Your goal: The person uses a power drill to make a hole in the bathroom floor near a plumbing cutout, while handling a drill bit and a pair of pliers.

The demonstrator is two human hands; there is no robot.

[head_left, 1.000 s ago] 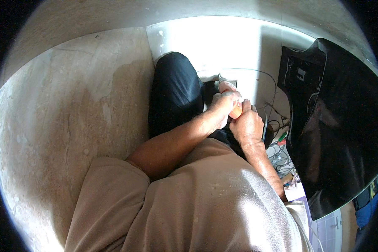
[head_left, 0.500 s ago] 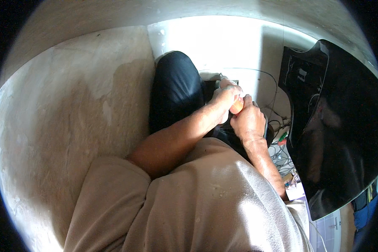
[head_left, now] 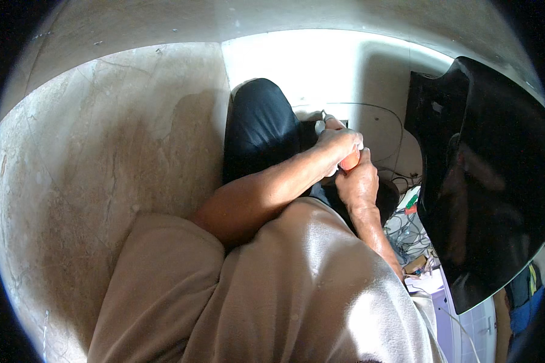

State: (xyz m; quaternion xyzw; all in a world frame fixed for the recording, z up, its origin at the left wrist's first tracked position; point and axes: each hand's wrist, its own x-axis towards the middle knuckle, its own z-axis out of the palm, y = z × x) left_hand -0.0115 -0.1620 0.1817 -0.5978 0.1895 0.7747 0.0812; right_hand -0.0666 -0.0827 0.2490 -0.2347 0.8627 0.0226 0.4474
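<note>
My left hand [head_left: 341,144] reaches in front of my raised knee, its fingers closed around an orange, rounded thing. Only the blunt end of this orange thing [head_left: 350,161] shows between my hands, so its kind is unclear. Right below it, my right hand [head_left: 358,181] is curled, with fingertips pressed against the orange end. A small pale-grey tip [head_left: 324,114] pokes out beyond my left fingers; whether it belongs to the orange thing, I cannot tell. Behind my left hand, a dark patch [head_left: 309,130], partly hidden, sits by the bright wall.
A large glossy black panel [head_left: 490,193] stands close on my right. Tangled cables [head_left: 404,230] lie between it and my right forearm. A thin cable [head_left: 399,130] curves along the bright wall [head_left: 321,66]. On my left is a stained wall [head_left: 127,151]; my dark-trousered knee [head_left: 260,124] is raised.
The view has shifted slightly. Both hands stay together at the orange thing, with my left hand turned a little further over it and the right hand more upright.
</note>
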